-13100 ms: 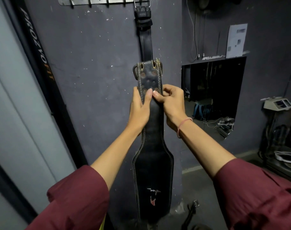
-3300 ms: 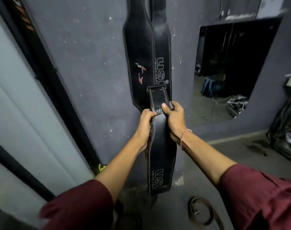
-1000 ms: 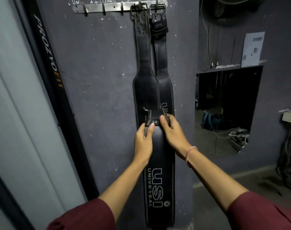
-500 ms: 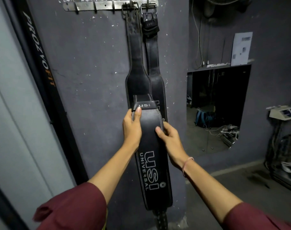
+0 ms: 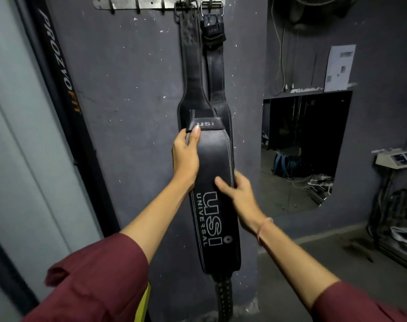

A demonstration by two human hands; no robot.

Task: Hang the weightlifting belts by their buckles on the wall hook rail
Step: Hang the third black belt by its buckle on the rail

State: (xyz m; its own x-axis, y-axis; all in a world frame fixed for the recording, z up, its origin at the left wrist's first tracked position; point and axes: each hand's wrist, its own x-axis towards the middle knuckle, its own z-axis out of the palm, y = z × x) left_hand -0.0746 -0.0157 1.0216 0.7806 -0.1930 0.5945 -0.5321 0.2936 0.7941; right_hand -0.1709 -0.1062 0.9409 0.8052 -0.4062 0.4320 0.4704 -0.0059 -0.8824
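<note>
A metal hook rail (image 5: 151, 2) runs along the top of the dark wall. Two black belts hang from it by their buckles, the left belt (image 5: 191, 66) and the right belt (image 5: 215, 66) side by side. In front of them I hold a third black belt (image 5: 216, 228) lettered "USI UNIVERSAL", upright, its perforated tail dangling below. My left hand (image 5: 186, 156) grips its left edge, thumb at the "USI" loop on top. My right hand (image 5: 237, 191) clasps its right edge lower down. This belt's buckle is hidden.
Several free hooks (image 5: 126, 8) stick out of the rail left of the hung belts. A black "PROZVOFIT" post (image 5: 58, 66) leans at the left. To the right are a wall mirror (image 5: 302, 147), a paper sheet (image 5: 339, 66) and equipment with cables (image 5: 395, 159).
The third belt has risen in front of the hung ones. My right hand slid from its top down to the right edge. Thirteen seconds ago only one belt hung on the rail.
</note>
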